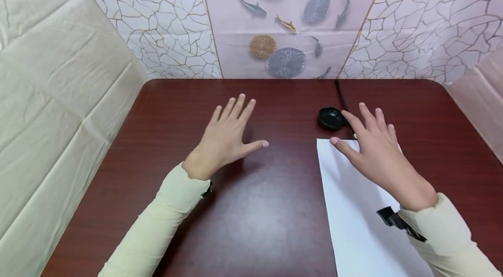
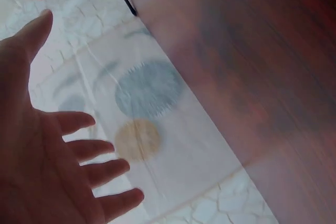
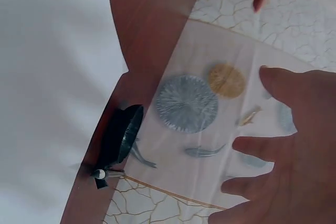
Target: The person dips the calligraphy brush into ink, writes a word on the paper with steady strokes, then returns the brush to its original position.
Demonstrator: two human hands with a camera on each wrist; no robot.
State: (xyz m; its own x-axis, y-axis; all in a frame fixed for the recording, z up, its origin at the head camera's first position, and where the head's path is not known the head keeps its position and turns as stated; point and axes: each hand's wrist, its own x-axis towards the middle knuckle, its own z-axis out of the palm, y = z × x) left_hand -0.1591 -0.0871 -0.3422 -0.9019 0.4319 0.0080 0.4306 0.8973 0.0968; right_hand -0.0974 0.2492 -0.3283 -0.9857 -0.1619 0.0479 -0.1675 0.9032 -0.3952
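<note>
Both hands are held over the table with fingers spread and nothing in them. The left hand (image 1: 224, 139) is left of the middle, over bare wood, its palm showing in the left wrist view. Over the top end of a white paper sheet (image 1: 349, 207) hangs the right hand (image 1: 377, 154). Its index finger overlaps the edge of a small shallow black dish (image 1: 331, 118) in the head view. A thin black stick (image 1: 341, 95) with a pale tip lies beside the dish, partly hidden by the right hand. In the right wrist view the dish (image 3: 123, 135) sits just beyond the paper's corner.
The dark red-brown table (image 1: 275, 207) ends at a back wall covered with patterned cloth (image 1: 294, 19). Pale cloth (image 1: 51, 106) hangs along the left side, and more cloth (image 1: 481, 93) stands at the right.
</note>
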